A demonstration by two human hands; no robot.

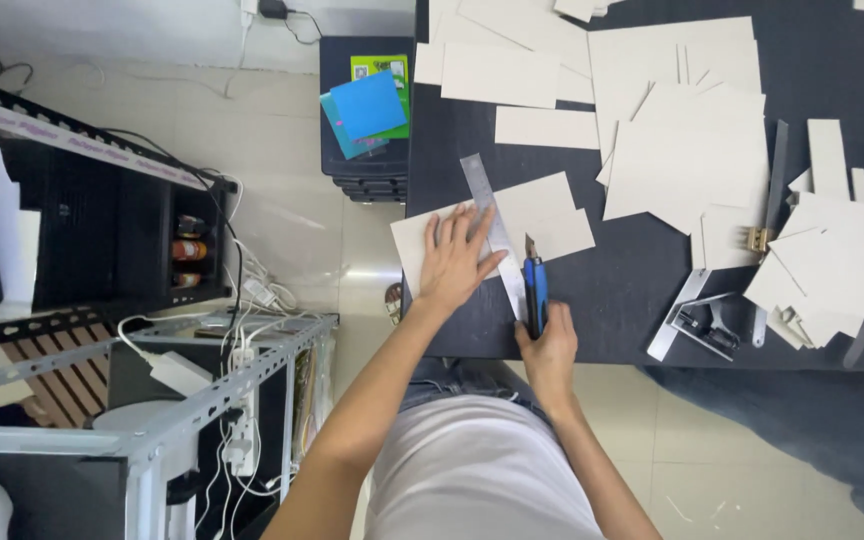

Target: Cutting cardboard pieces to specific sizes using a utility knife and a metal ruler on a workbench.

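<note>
My left hand (455, 258) lies flat, fingers spread, on a metal ruler (489, 215) that rests across a pale grey cardboard sheet (537, 212) on the dark table (632, 290). My right hand (548, 345) grips a blue and black utility knife (535, 285) at the table's near edge. The knife's blade points away from me and sits against the ruler's right side on the cardboard.
Many cut cardboard pieces (687, 150) cover the table's far and right parts. A metal try square (697, 320) lies at the right. Blue and green paper (367, 105) sits on a dark drawer unit. Metal shelving with cables (222, 380) stands at the left.
</note>
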